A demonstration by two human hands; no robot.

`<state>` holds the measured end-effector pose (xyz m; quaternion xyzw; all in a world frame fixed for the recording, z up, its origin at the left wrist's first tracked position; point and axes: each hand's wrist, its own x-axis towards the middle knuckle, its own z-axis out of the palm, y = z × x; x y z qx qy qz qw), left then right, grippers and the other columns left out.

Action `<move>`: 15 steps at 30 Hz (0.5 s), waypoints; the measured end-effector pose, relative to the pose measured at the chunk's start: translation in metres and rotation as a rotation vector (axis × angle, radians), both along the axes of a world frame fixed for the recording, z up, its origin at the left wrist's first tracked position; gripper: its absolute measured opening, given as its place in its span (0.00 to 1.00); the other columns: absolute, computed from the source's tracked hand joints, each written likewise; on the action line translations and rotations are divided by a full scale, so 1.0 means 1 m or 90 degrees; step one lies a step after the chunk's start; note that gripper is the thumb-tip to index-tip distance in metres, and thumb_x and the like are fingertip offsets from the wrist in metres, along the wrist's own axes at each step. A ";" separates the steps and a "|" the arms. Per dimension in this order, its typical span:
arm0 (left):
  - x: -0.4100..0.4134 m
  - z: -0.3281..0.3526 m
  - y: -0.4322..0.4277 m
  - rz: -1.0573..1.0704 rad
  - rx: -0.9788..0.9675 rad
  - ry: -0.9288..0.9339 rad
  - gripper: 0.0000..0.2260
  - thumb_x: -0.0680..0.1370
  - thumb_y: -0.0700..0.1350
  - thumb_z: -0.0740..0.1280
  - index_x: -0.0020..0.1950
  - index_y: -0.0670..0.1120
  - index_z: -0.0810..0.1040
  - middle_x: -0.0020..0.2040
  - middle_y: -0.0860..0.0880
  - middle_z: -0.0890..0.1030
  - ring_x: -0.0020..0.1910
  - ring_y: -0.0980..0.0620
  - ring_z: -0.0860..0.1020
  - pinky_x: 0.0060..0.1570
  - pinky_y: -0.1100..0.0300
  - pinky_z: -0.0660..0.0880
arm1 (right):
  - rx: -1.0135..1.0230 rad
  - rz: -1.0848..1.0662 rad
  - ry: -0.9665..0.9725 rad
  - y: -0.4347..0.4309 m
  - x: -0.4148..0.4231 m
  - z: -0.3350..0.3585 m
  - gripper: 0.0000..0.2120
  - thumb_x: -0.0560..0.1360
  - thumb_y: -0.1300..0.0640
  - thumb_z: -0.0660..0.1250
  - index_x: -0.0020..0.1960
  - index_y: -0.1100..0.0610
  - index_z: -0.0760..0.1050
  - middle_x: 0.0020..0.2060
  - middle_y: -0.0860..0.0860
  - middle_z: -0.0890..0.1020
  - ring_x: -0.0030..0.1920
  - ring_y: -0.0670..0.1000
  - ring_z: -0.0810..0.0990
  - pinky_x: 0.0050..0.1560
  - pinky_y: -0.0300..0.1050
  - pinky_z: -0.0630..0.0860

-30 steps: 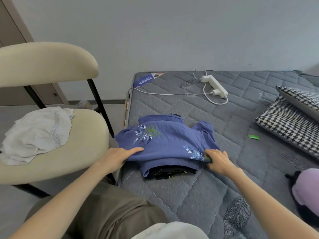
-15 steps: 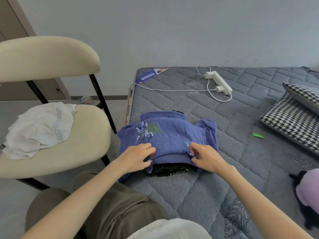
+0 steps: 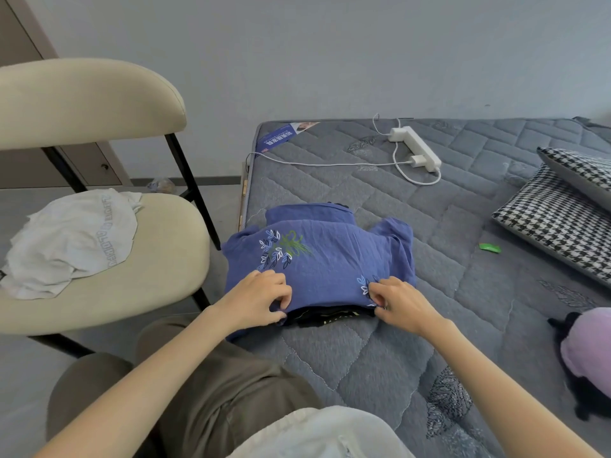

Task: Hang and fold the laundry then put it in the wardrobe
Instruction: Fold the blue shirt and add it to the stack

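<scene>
Hidden: dark garment (image 3: pixel 325 317), mostly under blue shirt (image 3: pixel 330 259), at mattress (image 3: pixel 363 358) left edge.
Look: folded, leaf embroidery.
Left hand (image 3: pixel 254 299): pinches near hem.
Right hand (image 3: pixel 400 300): pinches near hem.

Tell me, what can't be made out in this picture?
Head view:
- Black garment: mostly covered by the blue embroidered shirt; its kind is unclear.
- Purple plush toy: cut off by the right edge.
- Mattress label: print too small to read.
- White garment on the chair: crumpled, kind unclear.
</scene>
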<state>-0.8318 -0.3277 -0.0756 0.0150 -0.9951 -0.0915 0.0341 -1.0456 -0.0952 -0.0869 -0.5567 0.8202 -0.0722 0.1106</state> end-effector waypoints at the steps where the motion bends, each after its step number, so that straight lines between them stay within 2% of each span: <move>1: 0.000 -0.001 -0.002 0.017 0.028 -0.024 0.11 0.69 0.59 0.70 0.40 0.53 0.74 0.41 0.58 0.69 0.41 0.57 0.66 0.43 0.61 0.61 | 0.027 0.010 0.003 -0.001 -0.001 0.000 0.08 0.69 0.57 0.65 0.42 0.53 0.66 0.39 0.46 0.71 0.43 0.51 0.69 0.42 0.44 0.69; 3: -0.003 0.000 -0.004 0.059 0.092 -0.026 0.18 0.67 0.69 0.63 0.39 0.54 0.75 0.42 0.58 0.71 0.43 0.57 0.68 0.45 0.60 0.64 | 0.047 0.006 -0.024 -0.005 -0.001 0.005 0.10 0.67 0.55 0.67 0.44 0.53 0.67 0.42 0.47 0.72 0.45 0.51 0.67 0.46 0.45 0.70; 4: -0.005 0.003 -0.005 0.091 0.130 -0.008 0.20 0.68 0.70 0.60 0.38 0.54 0.75 0.42 0.57 0.73 0.43 0.57 0.70 0.47 0.59 0.67 | 0.024 -0.019 -0.061 -0.008 0.000 0.010 0.10 0.67 0.56 0.67 0.43 0.53 0.67 0.41 0.48 0.73 0.45 0.52 0.66 0.46 0.45 0.69; 7: -0.016 0.009 -0.013 0.181 0.246 0.099 0.16 0.76 0.60 0.60 0.40 0.49 0.76 0.41 0.54 0.75 0.44 0.56 0.72 0.50 0.57 0.70 | -0.128 -0.106 -0.127 -0.024 0.000 0.024 0.08 0.68 0.63 0.65 0.40 0.54 0.66 0.38 0.48 0.74 0.44 0.53 0.67 0.45 0.46 0.68; 10: -0.031 0.016 -0.023 0.250 0.332 0.145 0.06 0.80 0.46 0.62 0.47 0.47 0.77 0.44 0.54 0.75 0.44 0.61 0.72 0.48 0.64 0.66 | -0.217 -0.149 -0.161 -0.047 -0.006 0.029 0.08 0.72 0.67 0.60 0.46 0.56 0.70 0.44 0.48 0.75 0.47 0.52 0.67 0.47 0.43 0.64; 12: -0.042 0.015 -0.034 0.295 0.361 0.134 0.08 0.81 0.44 0.59 0.56 0.46 0.76 0.51 0.52 0.75 0.48 0.62 0.72 0.51 0.67 0.64 | -0.208 -0.170 -0.190 -0.067 -0.017 0.025 0.12 0.73 0.67 0.59 0.53 0.56 0.73 0.52 0.49 0.76 0.53 0.50 0.68 0.51 0.37 0.61; 15: -0.059 0.005 -0.054 0.359 0.377 0.085 0.16 0.82 0.47 0.57 0.69 0.47 0.69 0.65 0.48 0.72 0.63 0.53 0.71 0.62 0.62 0.64 | -0.155 -0.208 -0.252 -0.096 -0.036 0.019 0.20 0.74 0.66 0.59 0.66 0.57 0.70 0.63 0.53 0.73 0.64 0.53 0.69 0.58 0.39 0.63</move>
